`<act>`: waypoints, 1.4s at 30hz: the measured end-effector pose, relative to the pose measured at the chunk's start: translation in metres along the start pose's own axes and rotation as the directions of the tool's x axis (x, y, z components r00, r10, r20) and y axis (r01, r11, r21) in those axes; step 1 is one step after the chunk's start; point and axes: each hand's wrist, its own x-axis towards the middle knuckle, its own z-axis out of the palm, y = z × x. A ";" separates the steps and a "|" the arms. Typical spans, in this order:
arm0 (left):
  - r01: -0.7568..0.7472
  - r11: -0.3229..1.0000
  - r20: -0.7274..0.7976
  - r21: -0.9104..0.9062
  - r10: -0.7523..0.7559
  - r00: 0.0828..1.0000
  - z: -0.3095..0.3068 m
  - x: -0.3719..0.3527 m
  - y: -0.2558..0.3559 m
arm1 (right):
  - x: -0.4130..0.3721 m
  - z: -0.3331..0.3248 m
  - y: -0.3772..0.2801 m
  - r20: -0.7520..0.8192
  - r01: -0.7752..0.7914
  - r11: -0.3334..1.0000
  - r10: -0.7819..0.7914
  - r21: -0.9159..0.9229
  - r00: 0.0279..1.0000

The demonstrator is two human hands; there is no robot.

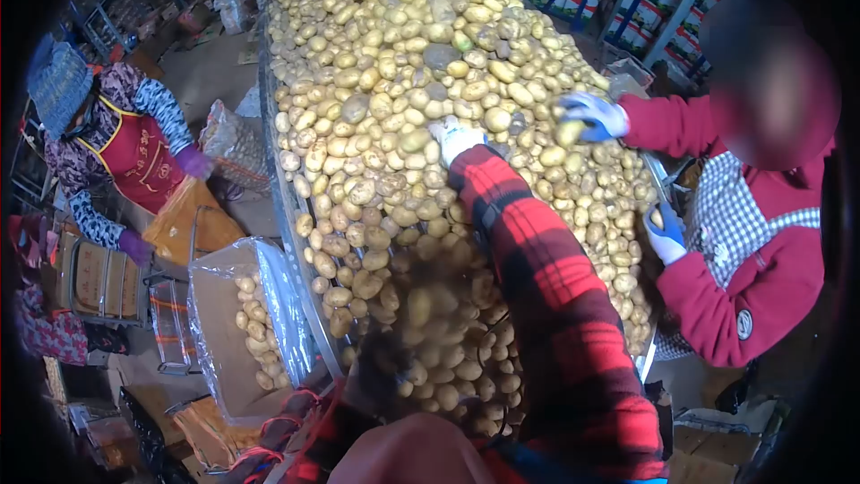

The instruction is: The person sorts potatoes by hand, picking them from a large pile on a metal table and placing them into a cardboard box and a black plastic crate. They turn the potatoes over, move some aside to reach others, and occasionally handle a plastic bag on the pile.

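Note:
A large heap of potatoes point(358, 90) covers the long metal-sided sorting table in front of me. My right hand point(458, 141), in a white glove, reaches to the middle of the heap from a red-and-black plaid sleeve. Its fingers are bent down against the potatoes; what they grip, if anything, is hidden. Close to my body, a dark blurred shape point(383, 372) over the near potatoes seems to be my left hand or cuff, its fingers smeared. Blurred potatoes point(425, 305) appear just beyond it. A few darker, discoloured potatoes point(439, 56) lie farther up the heap.
At right, a co-worker's gloved hand point(591, 116) holds a potato over the heap; their other glove point(665, 231) holds another. Left stands a plastic-lined carton point(215, 323) with potatoes inside. Beyond it a person in a red apron point(143, 157) handles an orange bag point(193, 220).

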 end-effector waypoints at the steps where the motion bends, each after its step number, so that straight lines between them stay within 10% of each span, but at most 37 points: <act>1: 0.055 0.995 -0.018 -0.084 -0.057 0.998 -0.007 -0.003 0.000 | 0.008 -0.014 -0.005 0.187 -0.024 0.999 0.031 -0.039 0.982; 5: 0.123 0.971 -0.049 -0.204 -0.135 0.990 -0.019 -0.008 0.004 | 0.027 0.017 0.001 0.231 0.152 0.968 -0.104 -0.199 0.967; 11: 0.125 0.950 -0.058 -0.285 -0.147 0.987 -0.013 -0.005 0.003 | -0.095 -0.020 0.004 -0.047 -0.012 0.925 0.033 0.381 0.998; 12: 0.121 0.949 -0.051 -0.292 -0.142 0.988 -0.010 -0.003 0.003 | -0.116 -0.079 -0.017 0.322 -0.280 0.646 0.055 0.710 0.945; 13: 0.119 0.939 -0.044 -0.322 -0.141 0.989 -0.005 -0.002 0.002 | -0.121 -0.096 -0.032 0.517 -0.015 0.932 -0.187 0.361 0.835; 14: 0.113 0.942 -0.042 -0.317 -0.133 0.990 -0.001 -0.001 0.003 | -0.146 -0.027 -0.023 -0.029 0.529 0.524 -0.691 0.667 0.722; 17: 0.100 0.930 -0.017 -0.354 -0.114 0.993 0.016 0.009 0.002 | -0.179 -0.063 -0.056 0.225 0.158 0.506 -0.613 0.848 0.757; 19: 0.087 0.924 -0.007 -0.372 -0.096 0.995 0.030 0.015 -0.003 | -0.119 -0.016 -0.046 -0.185 0.574 0.653 -0.566 0.494 0.803; 21: 0.099 0.921 0.004 -0.377 -0.105 0.994 0.036 0.014 -0.010 | -0.069 -0.069 -0.041 0.089 0.238 0.900 -0.288 0.366 0.953; 23: 0.126 0.916 0.008 -0.381 -0.133 0.991 0.033 0.006 -0.019 | -0.001 0.007 -0.023 -0.270 0.253 0.933 -0.182 0.256 0.945; 27: 0.177 0.886 -0.037 -0.428 -0.213 0.976 0.017 -0.013 0.001 | 0.055 0.000 -0.034 0.061 0.013 0.994 -0.020 0.107 0.998; 33: 0.179 0.860 -0.110 -0.477 -0.260 0.959 -0.003 -0.032 0.019 | 0.057 0.026 -0.043 0.145 0.173 0.972 -0.150 -0.159 0.978; 39: 0.134 0.859 -0.134 -0.494 -0.227 0.965 0.010 -0.018 0.023 | -0.040 0.003 -0.014 -0.066 0.076 0.904 -0.053 0.420 0.996; 42: 0.075 0.882 -0.168 -0.466 -0.171 0.971 0.026 -0.003 0.018 | -0.136 -0.046 -0.034 0.257 -0.151 0.592 -0.100 0.792 0.961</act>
